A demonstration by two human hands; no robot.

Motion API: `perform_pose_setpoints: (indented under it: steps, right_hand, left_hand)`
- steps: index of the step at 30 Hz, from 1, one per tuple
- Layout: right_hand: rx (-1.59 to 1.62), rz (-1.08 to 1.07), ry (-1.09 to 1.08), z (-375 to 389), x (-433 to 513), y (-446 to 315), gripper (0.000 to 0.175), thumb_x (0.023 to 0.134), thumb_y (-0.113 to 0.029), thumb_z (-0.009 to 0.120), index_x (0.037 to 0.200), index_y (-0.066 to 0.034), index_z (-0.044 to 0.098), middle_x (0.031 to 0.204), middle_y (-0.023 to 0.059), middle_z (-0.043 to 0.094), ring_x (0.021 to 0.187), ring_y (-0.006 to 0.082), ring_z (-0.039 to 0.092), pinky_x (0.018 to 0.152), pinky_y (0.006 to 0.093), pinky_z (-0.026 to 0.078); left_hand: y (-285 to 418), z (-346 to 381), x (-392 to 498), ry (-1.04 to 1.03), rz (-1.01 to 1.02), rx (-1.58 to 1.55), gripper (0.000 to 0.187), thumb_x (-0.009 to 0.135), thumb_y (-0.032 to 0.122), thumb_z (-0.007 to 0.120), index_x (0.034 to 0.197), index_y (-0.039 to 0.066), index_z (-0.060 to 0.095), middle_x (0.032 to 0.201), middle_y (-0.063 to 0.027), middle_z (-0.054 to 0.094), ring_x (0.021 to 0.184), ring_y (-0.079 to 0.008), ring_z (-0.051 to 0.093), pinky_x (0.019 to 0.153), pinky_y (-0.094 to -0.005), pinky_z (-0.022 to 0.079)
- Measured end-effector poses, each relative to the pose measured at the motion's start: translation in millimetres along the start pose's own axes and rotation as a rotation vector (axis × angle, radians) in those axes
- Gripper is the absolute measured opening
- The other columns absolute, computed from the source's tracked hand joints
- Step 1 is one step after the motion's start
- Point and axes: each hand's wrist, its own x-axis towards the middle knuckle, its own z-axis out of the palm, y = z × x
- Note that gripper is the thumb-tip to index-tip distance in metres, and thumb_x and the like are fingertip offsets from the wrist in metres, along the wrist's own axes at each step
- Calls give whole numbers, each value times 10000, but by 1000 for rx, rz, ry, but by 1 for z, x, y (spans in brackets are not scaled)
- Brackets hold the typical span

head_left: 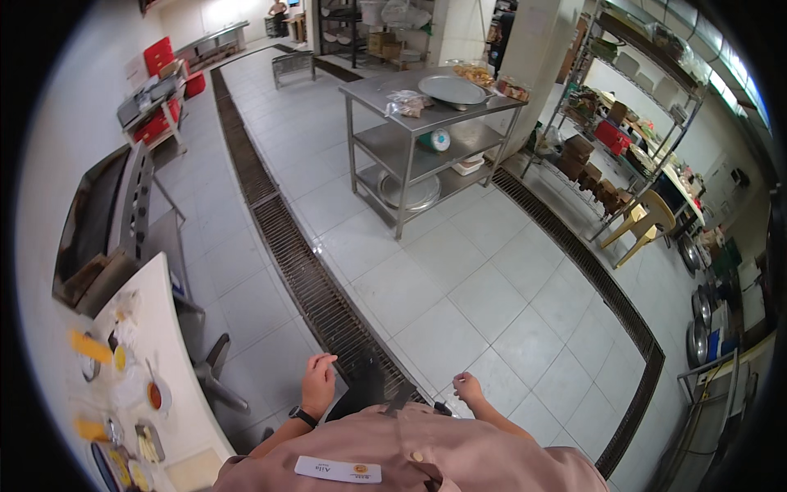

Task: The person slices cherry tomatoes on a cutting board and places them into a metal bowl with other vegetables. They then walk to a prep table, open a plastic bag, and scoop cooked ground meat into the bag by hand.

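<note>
My left hand [319, 386], with a dark watch at the wrist, hangs in front of my body above the floor drain grating [301, 270]. Its fingers are loosely bent and somewhat apart, and nothing is in it. My right hand [470, 388] hangs lower right over the tiled floor [492, 295], fingers curled in, with no object visible. To my left stands a white table [178, 369]. On it are a bowl of red sauce [155, 395], a metal tray of pale sticks [147, 444] and a cutting board [195, 470].
A steel griddle [101, 215] stands along the left wall. Ahead, a three-tier steel table [403, 120] carries a round tray [452, 90], bagged food [409, 103] and a dial scale [439, 140]. Wire shelving [590, 123] and a plastic chair [642, 224] are at right. A person [278, 17] is far off.
</note>
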Motion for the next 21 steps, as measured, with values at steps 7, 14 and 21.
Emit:
perform_pose_setpoints:
  steps: [7,14,21]
  right_hand:
    - [-23,256,130,-42,100,6,226,829,-172,602,991,-20,642,808,178,685,608,224,674,610,364,548]
    - [-105,278,227,-114,228,-71,162,844,-160,563,911,-27,628,825,181,672,598,222,663,468,367,515]
    - [529,141,304,-198,366,-253,215,931,-212,567,1066,-45,563,848,93,621,640,175,635,496,298,507]
  left_hand:
    - [8,65,171,-61,0,-115,196,911,171,614,1067,58,650,867,-143,684,748,-256,674,630,-345,518]
    - [83,124,396,-84,93,-85,268,939,302,596,1017,54,660,669,-110,653,592,-229,641,561,-342,479]
    - [176,197,593,-342,23,-410,289,972,306,563,1037,38,652,753,-68,669,652,-148,635,588,-304,495]
